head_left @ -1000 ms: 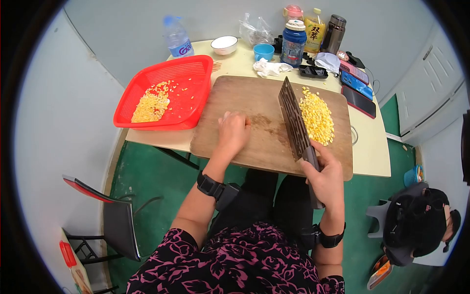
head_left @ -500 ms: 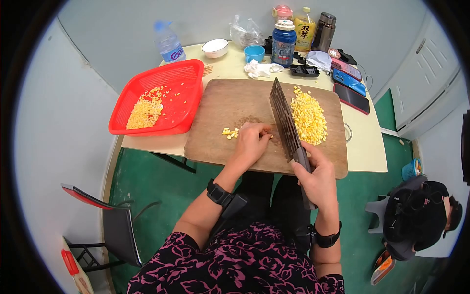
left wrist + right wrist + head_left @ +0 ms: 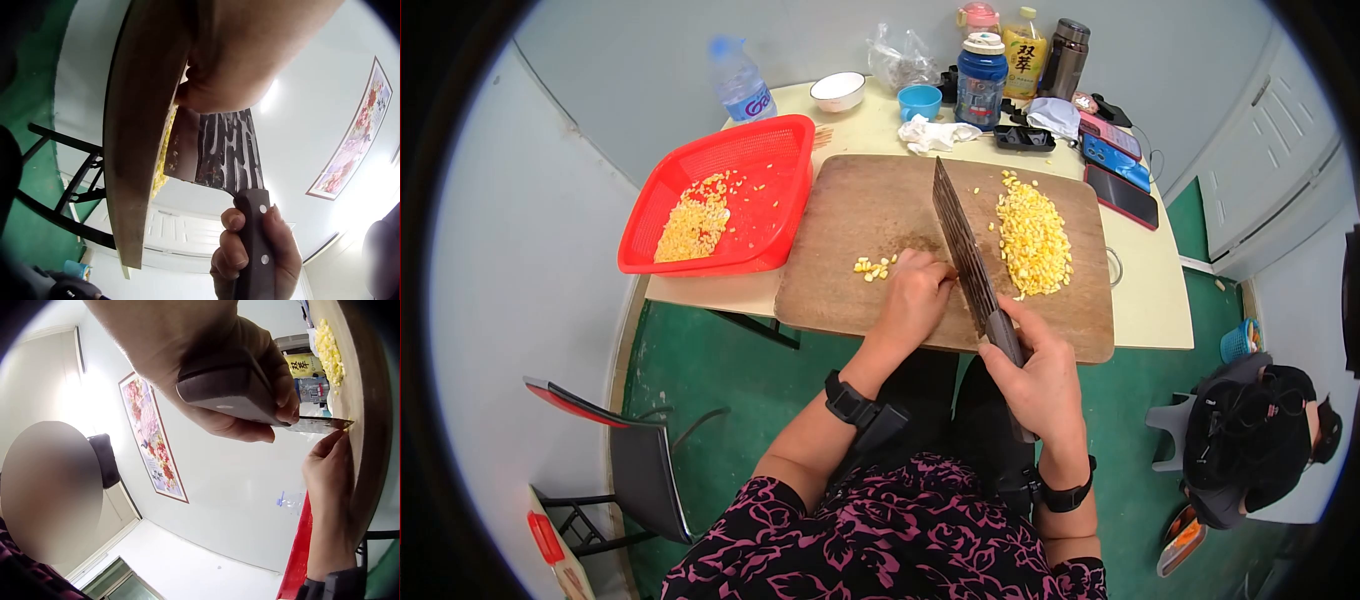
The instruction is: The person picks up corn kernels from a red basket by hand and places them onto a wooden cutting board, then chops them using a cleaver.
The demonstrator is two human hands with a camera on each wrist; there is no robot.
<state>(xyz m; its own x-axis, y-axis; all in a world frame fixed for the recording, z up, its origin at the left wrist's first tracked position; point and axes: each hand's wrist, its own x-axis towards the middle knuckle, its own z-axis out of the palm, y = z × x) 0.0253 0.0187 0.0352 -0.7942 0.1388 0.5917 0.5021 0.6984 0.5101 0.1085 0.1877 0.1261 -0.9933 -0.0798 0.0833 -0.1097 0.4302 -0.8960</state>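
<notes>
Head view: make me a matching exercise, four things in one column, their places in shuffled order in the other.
Things
1. Cleaver
2. Larger corn pile
3. Red basket
4. White bowl

Places
A. Between the clear bottle and the blue cup
B. Toward the right end of the cutting board
C. In the right hand
D. Left of the cutting board

Pairs: 1-C, 2-B, 3-D, 4-A

Plain room, green floor (image 3: 740,375), white door (image 3: 1272,170), chair (image 3: 643,465)
</notes>
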